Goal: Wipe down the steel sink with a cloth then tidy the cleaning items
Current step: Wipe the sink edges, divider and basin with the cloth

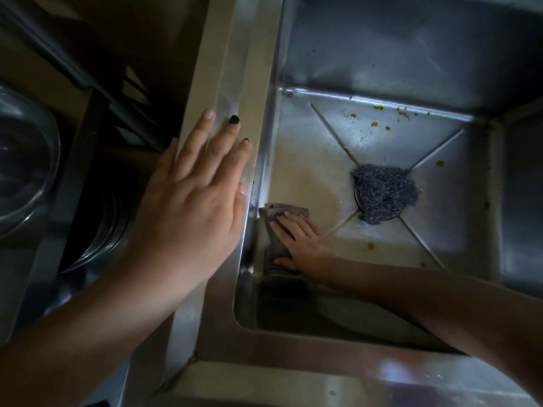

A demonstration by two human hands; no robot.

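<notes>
Head camera, looking down: one square stainless-steel sink [411, 54], one crumpled grey-brown cloth [274, 211] and one dark steel-wool scourer [385, 192] lying on the drain. Two hands show. The left hand [191, 201] lies flat on the sink's left rim, grip apart. The right hand [299, 242] presses the cloth onto the basin floor by the left wall, fingers straight, grip apart. One clear glass bowl [20, 160] stands far left.

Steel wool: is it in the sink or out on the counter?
In. The steel wool lies in the middle of the sink floor, below the rim.
</notes>
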